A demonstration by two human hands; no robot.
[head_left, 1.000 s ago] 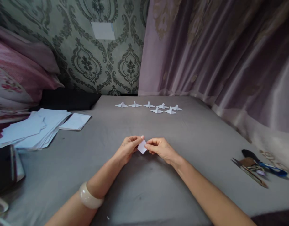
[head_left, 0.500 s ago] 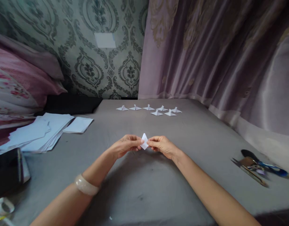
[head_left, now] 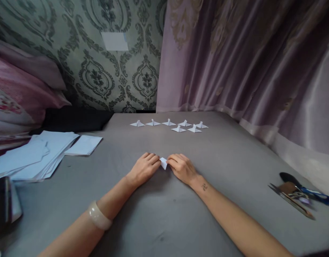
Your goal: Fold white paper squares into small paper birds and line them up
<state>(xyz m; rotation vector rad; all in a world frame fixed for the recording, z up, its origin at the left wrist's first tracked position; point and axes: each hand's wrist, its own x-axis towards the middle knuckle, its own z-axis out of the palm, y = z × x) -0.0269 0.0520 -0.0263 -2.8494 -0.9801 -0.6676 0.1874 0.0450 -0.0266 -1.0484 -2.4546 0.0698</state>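
A small folded piece of white paper (head_left: 163,163) is pinched between my two hands, above or on the grey cloth surface (head_left: 159,214). My left hand (head_left: 146,167) grips its left edge, back of the hand upward, fingers closed. On the opposite edge, my right hand (head_left: 182,167) holds the paper with thumb and fingers together. The fingers hide both side edges of the paper. Beyond the hands stand several white folded paper birds (head_left: 168,122), most in a row and two slightly nearer, with flat wings and raised middles.
At the left lie a fanned stack of white paper sheets (head_left: 33,157) and a smaller white pile (head_left: 84,145). A dark device (head_left: 1,203) sits at the near left. On the right are blue-handled scissors (head_left: 314,194) beside a slim pointed tool (head_left: 293,203). A curtain (head_left: 207,71) hangs behind.
Both hands have turned over so their backs face up. The paper has gone from an upright diamond to a smaller, tilted shape. The view has shifted slightly.
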